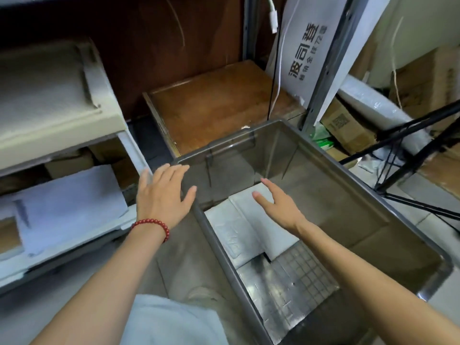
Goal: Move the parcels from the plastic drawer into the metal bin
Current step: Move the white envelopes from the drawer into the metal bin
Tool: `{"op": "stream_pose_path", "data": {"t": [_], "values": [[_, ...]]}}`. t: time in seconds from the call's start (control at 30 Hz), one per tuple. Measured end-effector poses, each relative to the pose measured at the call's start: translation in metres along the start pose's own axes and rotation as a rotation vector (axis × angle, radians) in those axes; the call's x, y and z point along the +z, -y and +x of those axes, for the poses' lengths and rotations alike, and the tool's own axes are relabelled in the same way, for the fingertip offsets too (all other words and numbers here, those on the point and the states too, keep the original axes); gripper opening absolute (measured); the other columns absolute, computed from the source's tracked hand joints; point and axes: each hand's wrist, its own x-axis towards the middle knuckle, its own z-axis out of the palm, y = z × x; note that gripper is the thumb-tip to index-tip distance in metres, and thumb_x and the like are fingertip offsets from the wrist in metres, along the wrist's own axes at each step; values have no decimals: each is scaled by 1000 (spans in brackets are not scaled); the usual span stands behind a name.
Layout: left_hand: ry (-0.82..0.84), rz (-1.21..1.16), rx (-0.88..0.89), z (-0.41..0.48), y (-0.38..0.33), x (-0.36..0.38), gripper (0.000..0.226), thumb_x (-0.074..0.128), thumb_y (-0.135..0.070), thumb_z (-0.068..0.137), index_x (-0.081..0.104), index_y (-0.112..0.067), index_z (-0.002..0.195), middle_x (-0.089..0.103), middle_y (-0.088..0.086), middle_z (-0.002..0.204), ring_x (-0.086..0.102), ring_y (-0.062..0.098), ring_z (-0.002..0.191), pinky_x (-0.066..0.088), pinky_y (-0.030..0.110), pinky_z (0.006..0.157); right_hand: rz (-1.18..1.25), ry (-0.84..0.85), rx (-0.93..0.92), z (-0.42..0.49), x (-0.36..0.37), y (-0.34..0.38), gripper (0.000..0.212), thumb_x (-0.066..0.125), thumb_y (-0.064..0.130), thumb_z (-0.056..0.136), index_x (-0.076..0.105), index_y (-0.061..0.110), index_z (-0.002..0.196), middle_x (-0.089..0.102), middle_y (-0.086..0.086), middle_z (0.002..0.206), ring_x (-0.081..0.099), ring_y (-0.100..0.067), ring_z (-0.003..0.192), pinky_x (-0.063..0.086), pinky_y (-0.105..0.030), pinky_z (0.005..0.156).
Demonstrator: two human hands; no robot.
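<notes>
Grey-white padded parcels (249, 225), at least 2, overlapping flat on the floor of the metal bin (368, 195), close to its left wall. Just nearer the camera and touching them, a silvery foil parcel (286, 285) with a grid pattern. Above the pale parcels, right hand (276, 202): open, fingers straight, holding nothing. Left hand (164, 192) likewise open, fingers spread, empty, over the bin's left rim, with a red bead bracelet (151, 226) on that wrist. To the left, plastic drawer (74, 255) pulled out, 1 grey parcel (69, 202) lying inside. Beyond the bin, a wooden box (219, 105).
</notes>
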Motion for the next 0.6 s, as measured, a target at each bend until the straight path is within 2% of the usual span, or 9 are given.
{"op": "stream_pose_path", "data": {"t": [0.1,0.3,0.47,0.6], "values": [[4,48,-53,-22,32,-28,53,44,-48,94,39,-26,143,43,-4,146,30,16,140,16,43,116,-19,28,-162,-6,3,53,64,46,47,97,24,23,153,21,6,159,17,-13,147,17,-31,116],[91,75,-239,-86,111,-60,65,44,-52,93,23,-28,150,27,-3,156,18,18,146,23,44,113,-291,57,-468,-17,43,137,64,44,53,97,26,25,152,21,6,160,11,-15,149,12,-38,120],[73,74,-443,-133,175,-84,67,47,-52,91,27,-25,149,33,-2,152,27,20,141,33,41,106,-329,200,-573,-32,105,188,65,46,49,97,26,21,152,24,3,159,16,-15,147,17,-31,118],[40,82,-548,-159,209,-87,66,50,-52,89,32,-24,146,39,0,147,35,23,135,35,42,102,-462,238,-600,-34,151,219,65,45,50,97,25,21,152,26,1,158,24,-19,144,27,-35,115]]}}
